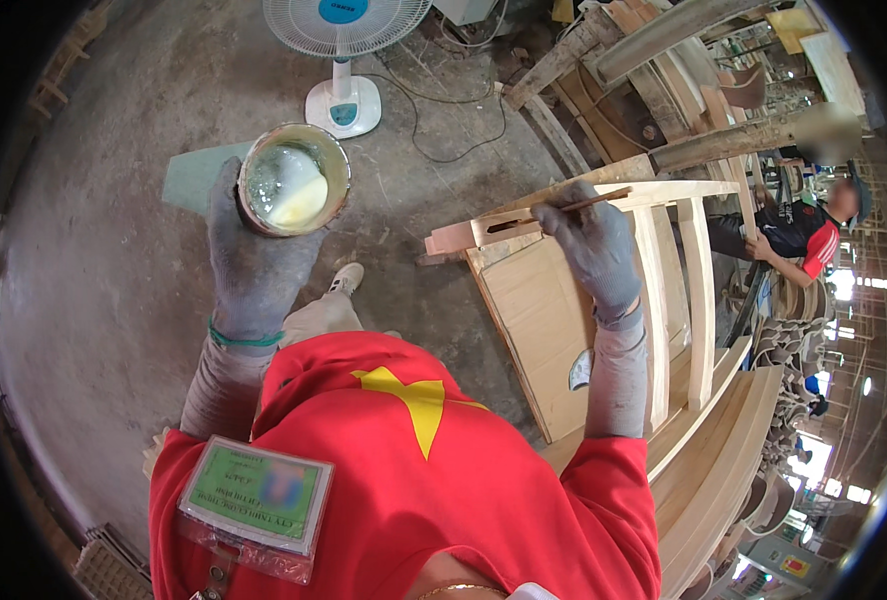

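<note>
My left hand (256, 270), in a grey glove, is wrapped around a round tub (340, 165) with a stained rim. Thick white and yellowish paste (299, 195) partly fills the tub, which tilts so that its inside shows. In my gloved right hand (599, 255) a thin brown stick (609, 197) is pinched, one end pointing right. Its other end reaches left, over a dark slot in the end of a pale wooden frame (699, 300); whether it enters the slot I cannot tell. The frame's near end has a pinkish tip (451, 238).
Under the frame lies a tan board (524, 320); long curved timbers (719, 480) sit at the lower right. A standing fan (344, 108) and its cord occupy the floor ahead. Wooden beams (684, 40) fill the far right. Another person (799, 230) works beyond the frame.
</note>
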Motion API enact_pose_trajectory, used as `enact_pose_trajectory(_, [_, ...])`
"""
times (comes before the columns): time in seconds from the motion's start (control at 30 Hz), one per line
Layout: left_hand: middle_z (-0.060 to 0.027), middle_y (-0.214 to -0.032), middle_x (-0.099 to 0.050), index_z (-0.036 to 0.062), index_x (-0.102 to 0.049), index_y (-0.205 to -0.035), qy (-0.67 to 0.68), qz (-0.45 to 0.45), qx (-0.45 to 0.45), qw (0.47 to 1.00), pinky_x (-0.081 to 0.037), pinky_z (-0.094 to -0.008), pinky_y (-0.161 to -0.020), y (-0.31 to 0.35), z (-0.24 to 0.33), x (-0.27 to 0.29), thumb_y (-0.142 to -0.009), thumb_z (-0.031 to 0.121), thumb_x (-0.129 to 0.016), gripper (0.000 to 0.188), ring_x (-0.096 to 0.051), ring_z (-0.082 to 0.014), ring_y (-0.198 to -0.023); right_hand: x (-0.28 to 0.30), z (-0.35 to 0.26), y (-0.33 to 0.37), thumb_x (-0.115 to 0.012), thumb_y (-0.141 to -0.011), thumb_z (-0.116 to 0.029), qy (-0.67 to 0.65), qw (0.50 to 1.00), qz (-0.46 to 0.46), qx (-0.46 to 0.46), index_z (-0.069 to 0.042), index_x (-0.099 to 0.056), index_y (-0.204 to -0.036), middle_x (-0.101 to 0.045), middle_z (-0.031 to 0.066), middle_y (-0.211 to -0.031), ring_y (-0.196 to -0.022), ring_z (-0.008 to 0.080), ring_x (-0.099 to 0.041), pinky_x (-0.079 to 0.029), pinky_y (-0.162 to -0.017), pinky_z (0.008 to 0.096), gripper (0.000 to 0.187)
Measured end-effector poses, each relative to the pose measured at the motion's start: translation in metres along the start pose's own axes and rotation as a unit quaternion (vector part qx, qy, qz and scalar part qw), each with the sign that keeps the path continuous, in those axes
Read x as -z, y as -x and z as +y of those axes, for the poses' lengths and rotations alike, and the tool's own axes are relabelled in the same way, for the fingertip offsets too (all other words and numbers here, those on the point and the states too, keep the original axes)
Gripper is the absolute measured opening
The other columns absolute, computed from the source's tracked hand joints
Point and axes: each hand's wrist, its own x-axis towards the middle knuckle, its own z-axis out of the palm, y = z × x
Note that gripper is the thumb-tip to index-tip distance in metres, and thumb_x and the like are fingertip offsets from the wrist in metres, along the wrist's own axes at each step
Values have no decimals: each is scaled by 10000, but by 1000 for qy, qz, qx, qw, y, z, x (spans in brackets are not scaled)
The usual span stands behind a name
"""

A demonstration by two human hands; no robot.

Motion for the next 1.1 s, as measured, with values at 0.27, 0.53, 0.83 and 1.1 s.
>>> enact_pose_trajectory(0.27, [-94,-1054,-608,1,-521,-1129,1,-10,-4,1000,-492,-292,-797,-3,6,1,-654,90,-818,568,-605,-179,-958,-2,10,4,-683,-821,-235,-114,993,-18,15,-23,-642,-906,-646,132,-739,-666,227,-631,-466,-594,303,233])
enact_pose_trajectory(0.53, [-97,-1043,-614,-18,-511,-1120,11,-17,-7,1000,-499,-287,-799,-2,10,-3,-650,70,-816,568,-613,-177,-938,-11,-15,-4,-697,-799,-231,-65,997,-35,-25,-17,-673,-879,-632,134,-692,-624,188,-604,-454,-577,293,230])
enact_pose_trajectory(0.83, [-95,-1082,-594,-14,-496,-1174,36,-27,-106,993,-486,-283,-844,-3,23,-11,-663,36,-806,600,-589,-168,-984,21,13,23,-645,-810,2,-299,946,72,-106,21,-642,-944,-660,71,-836,-789,121,-616,-497,-735,239,135])
enact_pose_trajectory(1.1, [-97,-1156,-544,-24,-430,-1239,97,-117,-163,975,-484,-293,-900,-8,46,-46,-681,-58,-760,649,-552,-159,-1043,51,-1,101,-660,-790,0,-219,922,315,-48,-10,-674,-912,-655,66,-896,-826,117,-601,-467,-740,234,123])
